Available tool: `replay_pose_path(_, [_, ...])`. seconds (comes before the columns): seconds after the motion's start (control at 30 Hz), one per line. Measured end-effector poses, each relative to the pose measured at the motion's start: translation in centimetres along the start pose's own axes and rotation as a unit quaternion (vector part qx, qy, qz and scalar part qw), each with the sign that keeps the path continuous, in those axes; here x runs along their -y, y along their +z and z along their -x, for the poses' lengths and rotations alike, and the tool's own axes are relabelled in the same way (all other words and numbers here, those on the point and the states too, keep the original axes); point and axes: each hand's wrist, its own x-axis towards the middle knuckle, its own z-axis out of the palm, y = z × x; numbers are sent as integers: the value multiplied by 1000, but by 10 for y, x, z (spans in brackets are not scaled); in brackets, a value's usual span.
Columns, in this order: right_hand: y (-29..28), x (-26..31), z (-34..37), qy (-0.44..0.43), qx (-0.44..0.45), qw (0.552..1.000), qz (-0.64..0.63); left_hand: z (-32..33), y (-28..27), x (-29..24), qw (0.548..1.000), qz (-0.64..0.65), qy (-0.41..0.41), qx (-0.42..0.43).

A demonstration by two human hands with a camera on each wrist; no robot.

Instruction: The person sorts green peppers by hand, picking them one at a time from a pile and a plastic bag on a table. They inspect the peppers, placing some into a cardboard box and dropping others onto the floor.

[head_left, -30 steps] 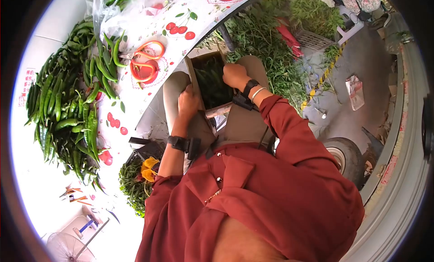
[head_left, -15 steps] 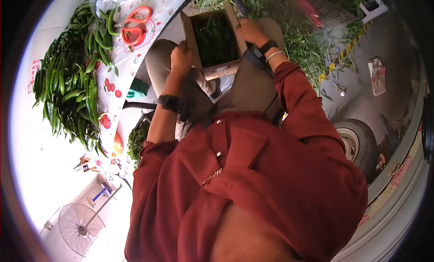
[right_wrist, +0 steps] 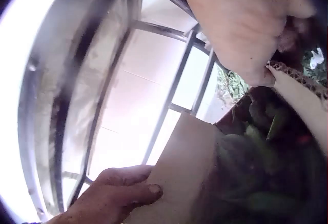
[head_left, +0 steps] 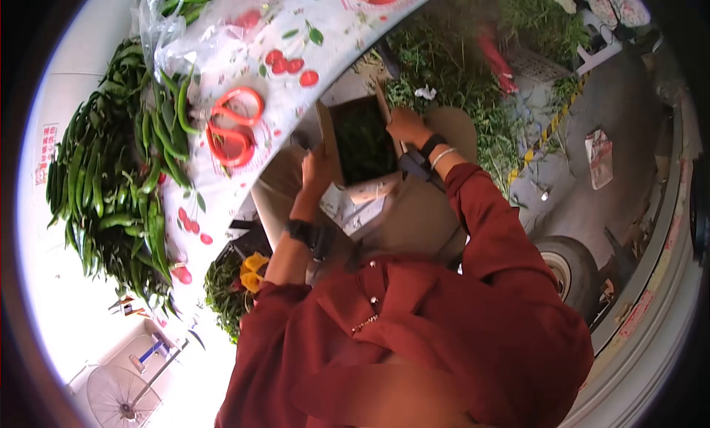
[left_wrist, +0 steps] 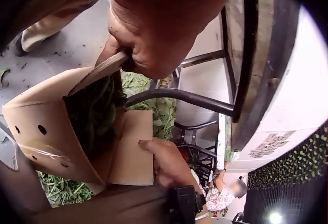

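Observation:
A brown cardboard box [head_left: 370,190] with open flaps sits between the person's knees, holding green peppers [right_wrist: 256,157] deep in its shade. The left hand [head_left: 316,171] grips one side flap, its thumb lying on the inner face in the right wrist view. On the opposite side, the right hand [head_left: 408,128] holds the other flap [left_wrist: 134,152], thumb over its edge in the left wrist view. Small round holes show in the box's outer wall.
Left of the box is a table [head_left: 222,66] with a cherry-print cloth, a big pile of green peppers [head_left: 111,177], orange-handled scissors [head_left: 235,125] and a clear plastic bag [head_left: 174,40]. Cut greenery [head_left: 473,117] covers the floor on the right, near a wheel [head_left: 566,273].
Both hands keep hold of the box's flaps throughout. The head view swung and came back; compared with one second ago, box and hands appear slightly farther right, and the right flap stands up more visibly.

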Motion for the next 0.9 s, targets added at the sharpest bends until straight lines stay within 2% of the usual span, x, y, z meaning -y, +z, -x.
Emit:
replay_pose_path(0.07, [9,-5,-19,-3,13,1000,20,-12,9,9,1000,1,-17,4])
replay_pose_path(0.13, [17,-5,-37,36,82,996,24,-20,16,14,998,13,-67,6])
replay_pose_path(0.2, [23,-6,-55,31,84,995,32,-35,19,20,997,10,-74,5])
replay_pose_path(0.23, [26,-7,-62,42,82,996,21,-42,21,22,996,-7,27,-90])
replay_pose_path(0.27, [29,-7,-70,53,77,996,8,-51,22,24,974,-24,130,-183])
replay_pose_path(0.3, [42,-15,-85,51,76,996,7,-62,21,26,932,-41,233,-273])
replay_pose_path(0.37, [91,-46,-118,-21,-76,997,-23,-60,22,30,953,-71,205,-211])
replay_pose_path(0.4, [106,-57,-128,-66,-120,989,-47,-53,23,32,965,-81,182,-170])
replay_pose_path(0.5, [79,-22,-127,-14,-86,996,-2,-45,25,39,977,-94,153,-117])
replay_pose_path(0.73, [87,-22,-176,-32,-97,995,17,-24,19,47,983,-104,132,-76])
replay_pose_path(0.9, [96,-30,-179,-30,-102,994,0,-12,12,45,987,-95,119,-58])
